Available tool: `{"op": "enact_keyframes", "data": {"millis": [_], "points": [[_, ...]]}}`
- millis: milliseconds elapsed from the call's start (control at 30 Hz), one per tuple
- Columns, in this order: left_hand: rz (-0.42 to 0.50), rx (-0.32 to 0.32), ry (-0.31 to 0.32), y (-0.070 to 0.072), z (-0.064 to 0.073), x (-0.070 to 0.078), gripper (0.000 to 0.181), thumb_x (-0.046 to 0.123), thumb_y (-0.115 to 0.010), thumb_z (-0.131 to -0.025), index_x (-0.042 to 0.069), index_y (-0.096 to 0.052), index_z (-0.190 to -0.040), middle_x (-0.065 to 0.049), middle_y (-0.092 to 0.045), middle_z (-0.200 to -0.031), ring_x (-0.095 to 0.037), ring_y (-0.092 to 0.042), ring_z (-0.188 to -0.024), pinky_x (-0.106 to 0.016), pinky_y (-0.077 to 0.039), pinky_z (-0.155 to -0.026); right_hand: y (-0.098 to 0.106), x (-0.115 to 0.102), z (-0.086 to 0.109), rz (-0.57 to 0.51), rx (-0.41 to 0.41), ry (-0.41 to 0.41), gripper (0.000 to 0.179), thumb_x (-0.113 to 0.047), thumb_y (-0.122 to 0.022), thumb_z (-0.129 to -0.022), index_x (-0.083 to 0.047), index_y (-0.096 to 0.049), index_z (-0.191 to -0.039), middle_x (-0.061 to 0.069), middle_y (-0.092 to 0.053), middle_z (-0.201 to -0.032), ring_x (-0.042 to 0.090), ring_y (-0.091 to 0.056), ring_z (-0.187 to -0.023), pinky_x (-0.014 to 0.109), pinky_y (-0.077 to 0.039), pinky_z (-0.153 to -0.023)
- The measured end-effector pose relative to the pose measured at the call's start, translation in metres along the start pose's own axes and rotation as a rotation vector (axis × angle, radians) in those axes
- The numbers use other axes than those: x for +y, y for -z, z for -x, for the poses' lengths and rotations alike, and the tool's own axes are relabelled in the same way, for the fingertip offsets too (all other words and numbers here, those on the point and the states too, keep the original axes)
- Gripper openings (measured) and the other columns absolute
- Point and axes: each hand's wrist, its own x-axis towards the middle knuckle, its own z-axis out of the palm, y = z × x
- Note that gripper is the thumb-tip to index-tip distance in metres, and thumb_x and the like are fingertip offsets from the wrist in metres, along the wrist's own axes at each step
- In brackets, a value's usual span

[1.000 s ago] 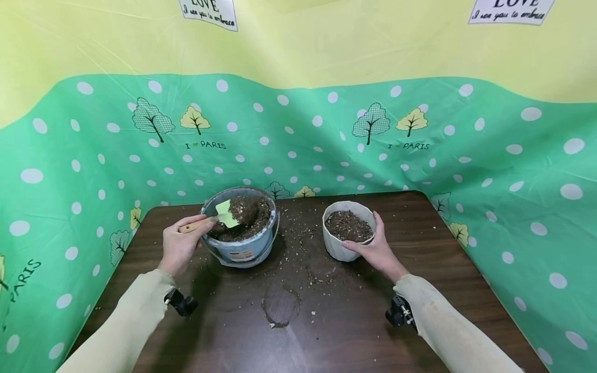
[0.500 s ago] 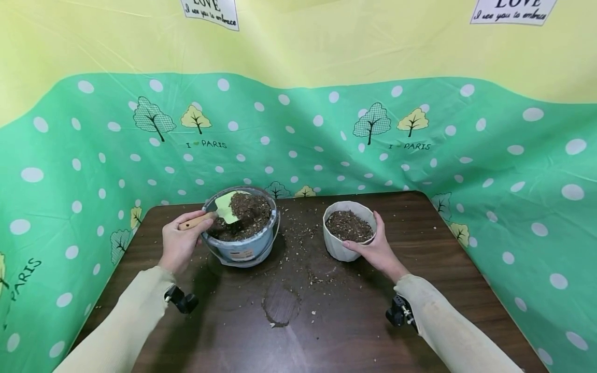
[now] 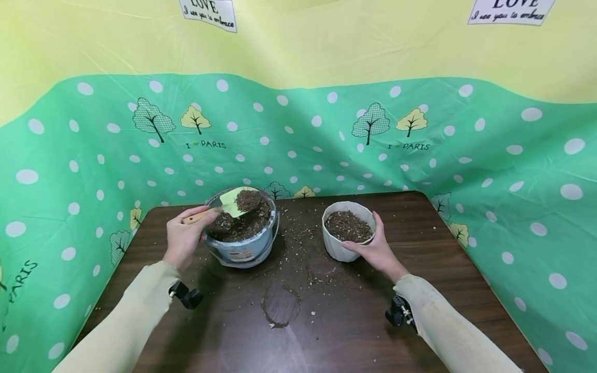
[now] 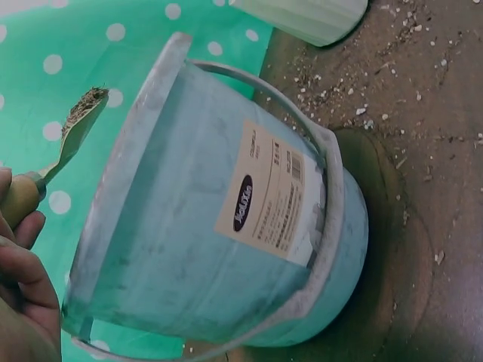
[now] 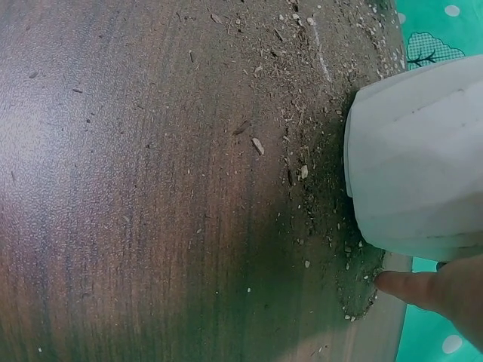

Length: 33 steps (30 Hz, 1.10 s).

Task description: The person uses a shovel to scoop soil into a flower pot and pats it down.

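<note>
My left hand (image 3: 183, 237) grips the wooden handle of a small trowel (image 3: 229, 203) with a pale green blade. Dark soil lies heaped on the blade, which is above the soil (image 3: 238, 228) inside a blue bucket (image 3: 247, 252). From the side, the left wrist view shows the loaded trowel (image 4: 72, 136) above the rim of the bucket (image 4: 196, 204). My right hand (image 3: 377, 249) holds a white faceted flowerpot (image 3: 337, 247) at its right side, thumb over the near rim. Soil (image 3: 349, 226) fills much of the pot. In the right wrist view the pot (image 5: 423, 158) stands on the table.
Loose soil crumbs (image 3: 298, 233) are scattered over the dark wooden table (image 3: 326, 331) between bucket and pot. A faint ring of soil (image 3: 281, 306) marks the tabletop nearer me. A green and yellow printed cloth (image 3: 298, 129) hangs around the back and sides.
The trowel has risen out of the bucket's soil and tilted, and less soil sits on its blade. My left hand has shifted slightly right. The right hand and pot have stayed put.
</note>
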Motion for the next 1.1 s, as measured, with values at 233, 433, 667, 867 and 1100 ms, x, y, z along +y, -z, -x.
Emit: {"op": "enact_keyframes", "data": {"millis": [233, 433, 667, 867, 1100], "points": [[-0.004, -0.025, -0.014, -0.013, 0.000, 0.001, 0.045, 0.019, -0.083, -0.083, -0.002, -0.069, -0.120, 0.002, -0.070, -0.084, -0.007, -0.050, -0.051, -0.021, -0.044, -0.045, 0.001, 0.004, -0.002, 0.001, 0.005, 0.008, 0.115, -0.009, -0.081, -0.081, -0.002, 0.006, -0.156, 0.032, -0.013, -0.156, 0.044, -0.017, -0.143, 0.053, -0.014, -0.116], [-0.006, -0.053, -0.001, -0.027, 0.001, 0.003, 0.049, 0.021, -0.084, -0.082, -0.004, -0.067, -0.122, 0.003, -0.071, -0.082, -0.007, -0.051, -0.053, -0.022, -0.045, -0.045, 0.003, 0.025, -0.014, 0.001, 0.008, 0.007, 0.121, -0.013, -0.085, -0.079, -0.009, 0.008, -0.158, 0.027, -0.011, -0.158, 0.042, -0.016, -0.144, 0.054, -0.015, -0.115], [-0.025, -0.092, 0.000, -0.042, 0.003, 0.005, 0.048, 0.023, -0.082, -0.085, -0.002, -0.067, -0.123, 0.006, -0.070, -0.084, -0.008, -0.053, -0.054, -0.022, -0.046, -0.046, 0.002, 0.046, -0.022, -0.008, 0.017, 0.047, 0.122, -0.015, -0.085, -0.080, -0.015, 0.008, -0.158, 0.024, -0.012, -0.158, 0.038, -0.017, -0.144, 0.051, -0.017, -0.115], [-0.019, -0.140, 0.027, -0.057, 0.006, 0.006, 0.049, 0.023, -0.081, -0.086, 0.000, -0.067, -0.126, 0.005, -0.070, -0.087, -0.007, -0.053, -0.056, -0.022, -0.046, -0.046, 0.002, 0.047, -0.023, -0.016, 0.016, 0.054, 0.122, -0.014, -0.085, -0.079, -0.013, 0.007, -0.158, 0.025, -0.013, -0.158, 0.038, -0.018, -0.144, 0.050, -0.017, -0.115], [-0.020, -0.192, 0.040, -0.075, 0.009, 0.003, 0.047, 0.025, -0.081, -0.086, 0.002, -0.068, -0.124, -0.003, -0.069, -0.095, -0.009, -0.051, -0.052, -0.023, -0.046, -0.047, 0.002, 0.047, -0.024, -0.006, 0.018, 0.049, 0.122, -0.014, -0.086, -0.078, -0.014, 0.006, -0.158, 0.024, -0.014, -0.157, 0.038, -0.019, -0.143, 0.050, -0.017, -0.115]]}}
